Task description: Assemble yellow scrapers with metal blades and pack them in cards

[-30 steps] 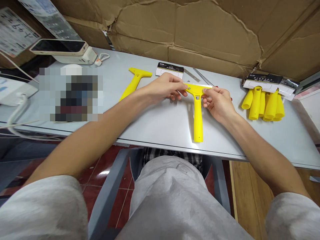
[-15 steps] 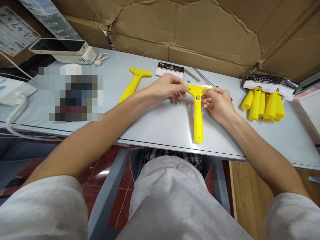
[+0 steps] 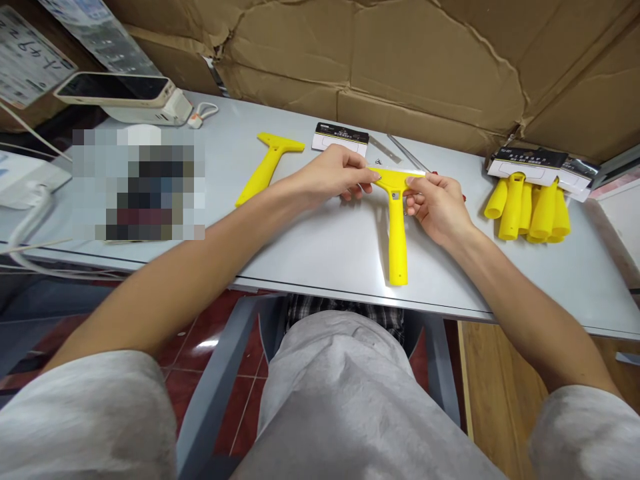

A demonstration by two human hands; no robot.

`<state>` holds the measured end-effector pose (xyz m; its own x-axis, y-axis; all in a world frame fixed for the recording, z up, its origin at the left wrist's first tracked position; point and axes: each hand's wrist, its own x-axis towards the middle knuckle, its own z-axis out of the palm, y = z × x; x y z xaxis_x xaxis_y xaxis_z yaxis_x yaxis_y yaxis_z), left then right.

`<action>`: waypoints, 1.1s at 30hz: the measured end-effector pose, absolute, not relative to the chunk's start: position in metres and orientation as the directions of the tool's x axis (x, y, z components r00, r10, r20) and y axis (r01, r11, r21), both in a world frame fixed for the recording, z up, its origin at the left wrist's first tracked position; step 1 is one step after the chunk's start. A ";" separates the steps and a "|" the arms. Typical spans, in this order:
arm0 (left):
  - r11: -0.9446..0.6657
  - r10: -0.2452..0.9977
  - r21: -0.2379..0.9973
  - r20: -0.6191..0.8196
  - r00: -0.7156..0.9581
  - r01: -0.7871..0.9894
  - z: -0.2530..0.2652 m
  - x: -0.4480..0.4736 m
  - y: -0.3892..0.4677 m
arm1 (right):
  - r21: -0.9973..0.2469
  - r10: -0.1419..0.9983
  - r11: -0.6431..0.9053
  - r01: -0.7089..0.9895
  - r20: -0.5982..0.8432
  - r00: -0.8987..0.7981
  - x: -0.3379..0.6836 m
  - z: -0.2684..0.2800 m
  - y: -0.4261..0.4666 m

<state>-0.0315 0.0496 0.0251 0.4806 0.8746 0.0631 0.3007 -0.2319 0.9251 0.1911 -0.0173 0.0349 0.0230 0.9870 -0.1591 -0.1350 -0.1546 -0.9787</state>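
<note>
A yellow T-shaped scraper point(image 3: 397, 233) is held by the two ends of its wide head, its handle pointing toward me. My left hand point(image 3: 337, 175) pinches the left end of the head, thumb on top. On the right end, my right hand point(image 3: 436, 207) grips with thumb and curled fingers. Just beyond the head lie small screws point(image 3: 379, 162), a flat metal blade point(image 3: 385, 149) and a screwdriver point(image 3: 407, 153), its red handle mostly hidden behind my right hand. A second yellow scraper point(image 3: 265, 168) rests on the table left of my left hand.
A black-and-white packaging card point(image 3: 341, 135) lies behind my left hand. Several yellow handles point(image 3: 543, 210) in card packaging sit at the right. At the left are a phone point(image 3: 117, 87) on a white charger, cables and a blurred patch. Cardboard point(image 3: 425, 60) lines the table's back.
Almost nothing differs. Both hands keep hold of the scraper in the same place, and the view has shifted very slightly.
</note>
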 end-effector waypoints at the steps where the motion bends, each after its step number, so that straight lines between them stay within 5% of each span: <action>1: -0.231 0.881 0.923 0.063 0.469 0.308 0.025 -0.031 0.049 | -0.978 0.987 -0.154 -0.139 -0.158 0.021 0.191 0.035 -0.017; 13: -0.232 0.866 0.945 0.094 0.492 0.229 0.024 -0.034 0.052 | -0.980 0.988 -0.142 -0.138 -0.148 0.033 0.192 0.034 -0.016; 26: 0.098 0.917 0.977 -0.161 0.364 0.187 0.047 -0.028 0.035 | -0.976 0.989 -0.138 -0.169 -0.146 0.038 0.192 0.033 -0.017; 33: 0.102 0.906 0.980 -0.162 0.392 0.168 0.043 -0.033 0.039 | -0.978 0.987 -0.143 -0.150 -0.151 0.050 0.192 0.036 -0.016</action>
<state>-0.0332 0.0391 0.0425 0.3921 0.9056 -0.1617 0.1683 0.1022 0.9804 0.1917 -0.0161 0.0360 0.0501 0.9872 -0.1515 -0.1497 -0.1426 -0.9784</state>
